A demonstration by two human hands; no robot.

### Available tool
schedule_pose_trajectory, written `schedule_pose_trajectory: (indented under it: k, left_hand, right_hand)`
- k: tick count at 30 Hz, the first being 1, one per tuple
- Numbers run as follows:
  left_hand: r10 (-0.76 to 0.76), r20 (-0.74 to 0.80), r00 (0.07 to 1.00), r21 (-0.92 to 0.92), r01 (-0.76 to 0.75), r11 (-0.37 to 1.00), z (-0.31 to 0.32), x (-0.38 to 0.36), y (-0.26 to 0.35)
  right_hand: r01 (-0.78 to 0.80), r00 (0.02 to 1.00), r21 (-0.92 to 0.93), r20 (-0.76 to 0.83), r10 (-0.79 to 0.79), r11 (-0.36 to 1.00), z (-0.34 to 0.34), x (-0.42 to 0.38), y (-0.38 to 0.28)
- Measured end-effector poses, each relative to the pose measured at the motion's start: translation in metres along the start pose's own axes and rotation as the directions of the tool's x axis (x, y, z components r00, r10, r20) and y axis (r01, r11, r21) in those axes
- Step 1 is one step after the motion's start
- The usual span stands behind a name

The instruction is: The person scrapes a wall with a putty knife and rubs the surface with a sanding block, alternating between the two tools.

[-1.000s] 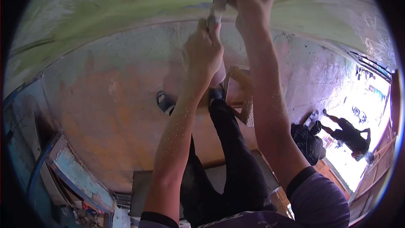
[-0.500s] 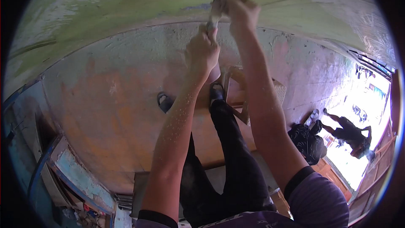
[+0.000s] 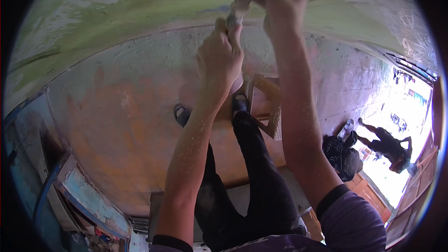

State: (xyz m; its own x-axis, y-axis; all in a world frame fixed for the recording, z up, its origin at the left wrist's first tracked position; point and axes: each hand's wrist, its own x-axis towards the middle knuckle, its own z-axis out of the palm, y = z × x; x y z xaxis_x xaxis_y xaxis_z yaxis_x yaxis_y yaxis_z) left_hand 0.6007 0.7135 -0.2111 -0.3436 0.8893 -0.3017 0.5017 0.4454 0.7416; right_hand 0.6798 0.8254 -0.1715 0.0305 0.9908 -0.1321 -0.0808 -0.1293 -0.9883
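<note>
Gripping a scraper (image 3: 237,5), both hands (image 3: 219,58) press it against the green wall (image 3: 116,14).

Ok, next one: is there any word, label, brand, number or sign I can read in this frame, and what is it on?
None can be read.
Purple shirt: a trace of light lettering at the bottom edge, cut off and too blurred to read.
Scraper, held by the left hand and right hand: no marking shows.
Green wall: only paint and scrape marks.
Doorway: overexposed, nothing legible.
</note>
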Motion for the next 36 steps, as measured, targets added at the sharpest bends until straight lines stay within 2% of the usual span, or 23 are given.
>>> schedule_pose_trajectory:
  k: [2, 5, 6, 8, 9, 10, 11, 13, 14, 17, 18, 21, 22, 25, 26, 29, 30, 34, 36]
  left_hand:
    - [0.003, -0.008, 1.000, -0.019, -0.003, 1.000, -0.016, -0.003, 0.019]
    - [-0.017, -0.044, 0.999, -0.003, 0.017, 1.000, 0.024, 0.005, -0.016]
    - [-0.023, -0.031, 0.999, 0.001, 0.023, 1.000, 0.020, 0.003, -0.015]
    - [-0.034, 0.003, 0.999, 0.013, 0.034, 0.999, 0.014, -0.003, -0.019]
    - [-0.011, -0.043, 0.999, -0.020, 0.011, 1.000, 0.005, 0.001, -0.012]
    - [0.003, -0.078, 0.997, -0.050, -0.007, 0.999, -0.009, 0.002, 0.001]
    - [0.011, -0.105, 0.994, -0.078, -0.020, 0.997, -0.016, -0.001, 0.006]
    - [-0.031, -0.056, 0.998, -0.004, 0.031, 1.000, -0.001, 0.005, -0.010]
    - [-0.046, -0.049, 0.998, 0.031, 0.048, 0.998, 0.007, 0.010, -0.020]
    - [-0.115, 0.027, 0.993, 0.075, 0.113, 0.991, 0.033, 0.003, -0.067]
    - [-0.089, 0.032, 0.996, 0.091, 0.085, 0.992, 0.032, 0.006, -0.072]
    - [-0.026, -0.061, 0.998, 0.068, 0.030, 0.997, 0.002, 0.004, -0.043]
    - [-0.035, -0.048, 0.998, 0.078, 0.039, 0.996, 0.000, 0.002, -0.040]
    - [-0.050, -0.040, 0.998, 0.094, 0.054, 0.994, 0.003, 0.012, -0.045]
    - [-0.071, -0.037, 0.997, 0.098, 0.074, 0.992, 0.021, 0.012, -0.069]
    - [-0.096, 0.003, 0.995, 0.071, 0.095, 0.993, 0.015, 0.008, -0.072]
    - [-0.098, 0.017, 0.995, 0.054, 0.097, 0.994, 0.008, 0.010, -0.066]
    - [-0.109, 0.014, 0.994, 0.069, 0.108, 0.992, -0.004, 0.014, -0.055]
    - [-0.139, 0.030, 0.990, 0.101, 0.136, 0.986, 0.009, 0.019, -0.068]
  right_hand:
    - [0.050, 0.994, 0.143, 0.088, -0.063, 0.988, 0.002, -0.006, -0.023]
    - [-0.092, 0.990, -0.104, -0.116, 0.080, 0.990, 0.003, 0.001, 0.027]
    - [-0.109, 0.990, -0.154, -0.110, 0.093, 0.982, 0.009, -0.002, 0.029]
    - [-0.036, 0.997, -0.151, -0.072, 0.025, 0.988, 0.004, 0.002, 0.028]
    - [0.002, 0.998, -0.149, -0.057, -0.011, 0.989, 0.010, -0.001, 0.009]
    - [0.071, 0.997, -0.016, -0.011, -0.072, 0.997, 0.024, -0.010, -0.018]
    - [0.054, 0.998, 0.010, -0.022, -0.054, 0.998, 0.026, -0.015, -0.012]
    - [0.043, 0.999, 0.079, -0.024, -0.041, 0.996, 0.034, -0.012, -0.007]
    - [0.025, 0.997, -0.173, -0.065, -0.036, 0.985, 0.024, -0.005, 0.022]
    - [-0.171, 0.980, -0.319, -0.155, 0.127, 0.932, 0.011, 0.004, 0.090]
    - [-0.165, 0.984, -0.455, -0.129, 0.119, 0.875, 0.017, -0.002, 0.064]
    - [-0.016, 1.000, -0.165, -0.015, 0.014, 0.986, 0.025, -0.006, 0.035]
    - [0.013, 1.000, -0.013, 0.016, -0.013, 1.000, 0.031, -0.014, 0.014]
    - [-0.001, 0.998, -0.192, -0.060, -0.011, 0.981, 0.027, -0.004, 0.051]
    - [-0.098, 0.990, -0.259, -0.122, 0.068, 0.961, 0.030, -0.004, 0.065]
    - [-0.171, 0.985, -0.417, -0.078, 0.153, 0.893, 0.036, -0.011, 0.041]
    - [-0.097, 0.995, -0.348, -0.053, 0.084, 0.932, 0.037, -0.008, 0.041]
    - [-0.044, 0.998, -0.003, -0.053, 0.044, 0.999, 0.040, -0.009, 0.044]
    - [-0.143, 0.987, -0.203, -0.105, 0.123, 0.969, 0.043, -0.010, 0.062]
